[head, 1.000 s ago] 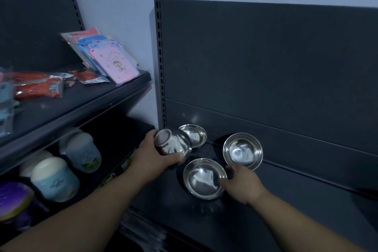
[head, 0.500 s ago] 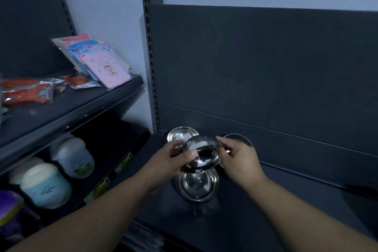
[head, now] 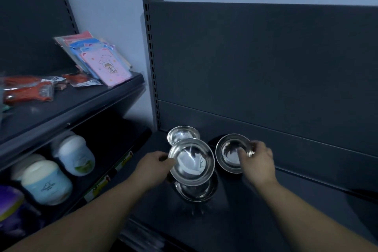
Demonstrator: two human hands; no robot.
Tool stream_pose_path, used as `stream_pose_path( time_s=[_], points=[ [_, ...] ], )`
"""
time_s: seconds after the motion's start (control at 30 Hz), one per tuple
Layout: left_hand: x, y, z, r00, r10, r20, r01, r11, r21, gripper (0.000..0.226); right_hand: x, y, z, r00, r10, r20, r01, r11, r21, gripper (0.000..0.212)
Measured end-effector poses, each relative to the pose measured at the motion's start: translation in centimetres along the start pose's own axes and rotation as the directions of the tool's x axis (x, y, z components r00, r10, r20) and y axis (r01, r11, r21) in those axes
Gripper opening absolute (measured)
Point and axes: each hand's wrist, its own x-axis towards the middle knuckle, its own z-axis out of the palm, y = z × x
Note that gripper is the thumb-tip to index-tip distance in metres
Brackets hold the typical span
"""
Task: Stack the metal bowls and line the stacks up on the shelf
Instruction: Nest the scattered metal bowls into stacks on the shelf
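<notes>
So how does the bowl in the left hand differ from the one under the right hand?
The left hand holds its bowl lifted above another bowl; the right hand's bowl sits by the back panel. The left bowl looks larger and nearer. Both are shiny metal, open side up.

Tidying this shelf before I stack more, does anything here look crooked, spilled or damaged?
Nothing spilled or visibly damaged. The left hand holds one bowl tilted above the front bowl; the right hand has its grip on the right bowl's rim. The back bowl sits upright.
</notes>
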Motion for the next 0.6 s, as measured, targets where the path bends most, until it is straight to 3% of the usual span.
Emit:
stream_pose_path(
  time_s=[0.33,0.47,0.6],
  points=[
    [0.1,-0.7,1.0,0.993,-0.114,0.007,0.114,0.993,0.038,0.010,3.6,4.0,1.6,0.945,0.312,0.100,-0.316,0.948,0.030,0.060],
    [0.6,-1.3,1.3,0.991,-0.131,0.016,0.130,0.991,0.039,0.009,4.1,4.1,2.1,0.921,0.351,0.171,-0.365,0.929,0.057,0.032],
    [1.2,-1.6,1.2,0.994,-0.110,0.011,0.110,0.993,0.042,0.009,3.8,3.6,2.1,0.925,0.337,0.176,-0.366,0.915,0.169,0.024]
  ],
)
